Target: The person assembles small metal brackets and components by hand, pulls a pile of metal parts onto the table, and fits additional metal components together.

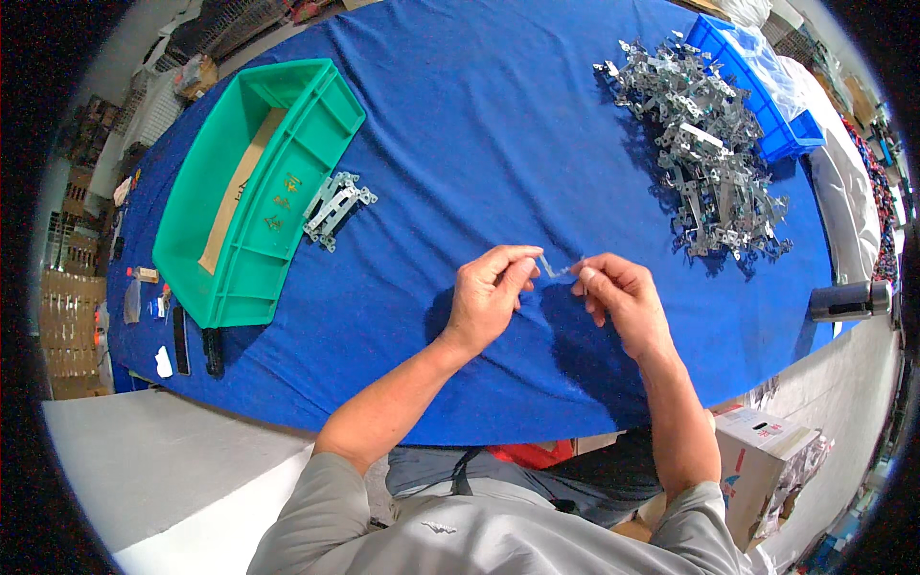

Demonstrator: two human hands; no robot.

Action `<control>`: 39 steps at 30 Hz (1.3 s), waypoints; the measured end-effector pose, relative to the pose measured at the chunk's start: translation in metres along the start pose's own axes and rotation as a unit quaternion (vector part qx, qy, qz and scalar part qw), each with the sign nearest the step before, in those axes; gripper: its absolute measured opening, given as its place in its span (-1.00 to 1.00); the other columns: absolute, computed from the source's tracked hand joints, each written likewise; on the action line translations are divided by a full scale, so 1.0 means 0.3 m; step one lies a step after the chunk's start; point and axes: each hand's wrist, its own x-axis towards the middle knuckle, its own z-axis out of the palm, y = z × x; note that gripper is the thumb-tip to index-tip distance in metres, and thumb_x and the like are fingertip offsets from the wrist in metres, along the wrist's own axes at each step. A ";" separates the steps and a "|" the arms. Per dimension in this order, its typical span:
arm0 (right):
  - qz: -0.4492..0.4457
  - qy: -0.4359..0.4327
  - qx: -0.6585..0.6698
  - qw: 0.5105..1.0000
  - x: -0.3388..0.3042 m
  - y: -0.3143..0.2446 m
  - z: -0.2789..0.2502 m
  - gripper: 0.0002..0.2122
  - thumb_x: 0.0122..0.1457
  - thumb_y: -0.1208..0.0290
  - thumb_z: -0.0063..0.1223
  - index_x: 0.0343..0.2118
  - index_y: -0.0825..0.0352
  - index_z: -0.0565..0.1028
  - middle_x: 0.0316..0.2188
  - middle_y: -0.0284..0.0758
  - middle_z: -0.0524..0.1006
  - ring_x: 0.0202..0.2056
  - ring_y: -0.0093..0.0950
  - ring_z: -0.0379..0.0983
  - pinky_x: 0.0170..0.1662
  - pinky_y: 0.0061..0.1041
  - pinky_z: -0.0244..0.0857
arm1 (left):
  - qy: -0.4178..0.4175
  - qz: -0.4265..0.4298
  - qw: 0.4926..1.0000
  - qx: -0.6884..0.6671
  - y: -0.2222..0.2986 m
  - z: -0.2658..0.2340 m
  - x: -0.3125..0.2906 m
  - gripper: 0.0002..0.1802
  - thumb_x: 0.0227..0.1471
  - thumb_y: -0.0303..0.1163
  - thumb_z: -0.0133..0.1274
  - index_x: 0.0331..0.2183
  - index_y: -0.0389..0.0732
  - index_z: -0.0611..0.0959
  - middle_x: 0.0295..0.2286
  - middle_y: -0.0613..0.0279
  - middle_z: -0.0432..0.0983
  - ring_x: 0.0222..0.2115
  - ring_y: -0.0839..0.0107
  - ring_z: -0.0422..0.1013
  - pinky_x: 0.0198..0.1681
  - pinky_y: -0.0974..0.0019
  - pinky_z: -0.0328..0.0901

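Note:
Over the middle of the blue cloth, my left hand [492,293] and my right hand [621,297] pinch the two ends of one small metal bracket [553,271]. The bracket is thin, silvery and bent, with its ends hidden behind my fingertips. A large tangled heap of similar metal brackets [704,144] lies to the far right. A small, neater stack of brackets [335,206] rests to the left, against the side of a green plastic bin [280,206].
A piece of cardboard [244,192] sits inside the green bin. Behind the heap stands a blue crate [752,91] with clear plastic in it. A metal flask [849,301] lies at the right edge. A phone [180,340] is at the left. A cardboard box [762,450] stands below the table.

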 end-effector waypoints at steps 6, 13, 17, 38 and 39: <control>0.003 -0.040 -0.021 0.999 -0.012 -0.003 0.037 -0.78 0.29 0.28 -0.01 -0.20 0.34 0.54 -0.45 -0.47 0.53 -0.49 -0.73 0.34 -0.48 -0.72 0.24 | -0.004 -0.015 0.999 -0.049 -0.011 -0.004 0.006 -0.75 0.25 -0.36 -0.03 -0.12 -0.27 0.61 -0.38 0.24 0.58 -0.46 0.59 0.46 -0.52 0.53 0.38; -0.012 -0.025 -0.061 0.998 -0.011 -0.007 0.039 -0.81 0.28 0.33 0.01 -0.22 0.36 0.53 -0.49 -0.45 0.52 -0.51 -0.70 0.36 -0.47 -0.67 0.27 | -0.012 -0.001 1.000 -0.020 -0.012 0.001 0.001 -0.78 0.22 -0.40 0.01 -0.15 -0.26 0.64 -0.40 0.25 0.57 -0.48 0.62 0.45 -0.55 0.54 0.35; -0.029 -0.007 -0.110 0.993 -0.008 0.006 0.024 -0.84 0.25 0.38 0.03 -0.23 0.36 0.52 -0.55 -0.44 0.49 -0.53 -0.69 0.37 -0.47 -0.65 0.30 | -0.026 0.075 0.995 0.059 -0.002 0.003 0.008 -0.80 0.18 -0.45 0.04 -0.19 -0.25 0.67 -0.44 0.28 0.55 -0.52 0.64 0.40 -0.56 0.54 0.28; -0.009 -0.044 0.061 0.997 0.016 0.007 0.024 -0.85 0.28 0.34 0.01 -0.28 0.34 0.48 -0.49 -0.47 0.46 -0.50 -0.69 0.36 -0.48 -0.65 0.29 | -0.070 0.174 0.974 0.130 0.005 0.006 0.005 -0.82 0.08 -0.54 0.09 -0.23 -0.32 0.69 -0.44 0.16 0.58 -0.44 0.45 0.49 -0.38 0.44 0.35; -0.028 -0.011 0.063 0.998 0.015 0.009 0.023 -0.85 0.28 0.35 0.00 -0.29 0.32 0.47 -0.50 -0.47 0.46 -0.50 -0.70 0.35 -0.49 -0.66 0.26 | -0.075 0.177 0.972 0.134 0.003 0.004 0.002 -0.82 0.10 -0.54 0.08 -0.23 -0.31 0.69 -0.44 0.18 0.58 -0.45 0.48 0.48 -0.40 0.45 0.35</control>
